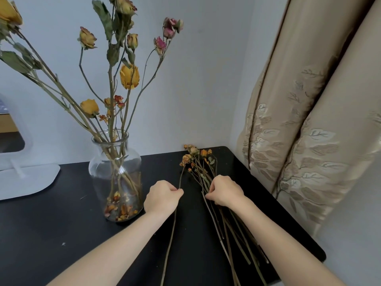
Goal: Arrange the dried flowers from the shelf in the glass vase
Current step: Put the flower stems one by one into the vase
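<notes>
Pinches a single stem (pixel 171 234) in the left grip (pixel 162 197), thumb against forefinger, knuckles up. Curls the right grip (pixel 224 193) onto the bundle of dried flowers (pixel 198 162), fingers closed on stems lying on the black table (pixel 61 234). Stretches both forearms low and forward. Has the glass vase (pixel 115 176), holding tall dried roses, just left of the left grip, a curtain (pixel 309 141) close on the right, a white stand (pixel 26 180) far left.

White stand (pixel 26 178) cut by left edge; single stem (pixel 169 244) runs off bottom.
</notes>
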The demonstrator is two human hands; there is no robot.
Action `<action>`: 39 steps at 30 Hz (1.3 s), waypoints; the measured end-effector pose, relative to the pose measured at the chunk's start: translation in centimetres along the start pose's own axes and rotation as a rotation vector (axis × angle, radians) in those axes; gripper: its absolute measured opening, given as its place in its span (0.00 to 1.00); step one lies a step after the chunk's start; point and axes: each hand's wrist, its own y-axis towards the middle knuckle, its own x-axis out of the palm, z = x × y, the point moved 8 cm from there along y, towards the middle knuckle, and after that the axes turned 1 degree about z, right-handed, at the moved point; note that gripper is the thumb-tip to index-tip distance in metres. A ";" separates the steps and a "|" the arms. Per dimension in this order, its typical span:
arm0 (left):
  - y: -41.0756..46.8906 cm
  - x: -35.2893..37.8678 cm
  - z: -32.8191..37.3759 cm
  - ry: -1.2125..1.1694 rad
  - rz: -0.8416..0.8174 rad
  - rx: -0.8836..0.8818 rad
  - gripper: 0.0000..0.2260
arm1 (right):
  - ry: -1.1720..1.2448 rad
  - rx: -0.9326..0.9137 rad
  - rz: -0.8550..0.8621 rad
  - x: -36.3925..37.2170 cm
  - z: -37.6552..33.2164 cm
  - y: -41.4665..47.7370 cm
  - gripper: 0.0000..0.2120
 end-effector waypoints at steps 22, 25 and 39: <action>-3.8 -8.5 7.4 -0.530 0.043 0.337 0.07 | 1.009 -0.119 0.236 -8.7 -0.8 -1.6 0.09; -5.1 -10.1 9.5 -0.603 0.020 0.423 0.06 | 1.039 -0.114 0.243 -8.9 -1.3 -2.1 0.09; -10.6 -17.8 8.4 -0.642 0.216 0.611 0.05 | 1.106 -0.226 0.259 -10.8 -3.8 -6.0 0.08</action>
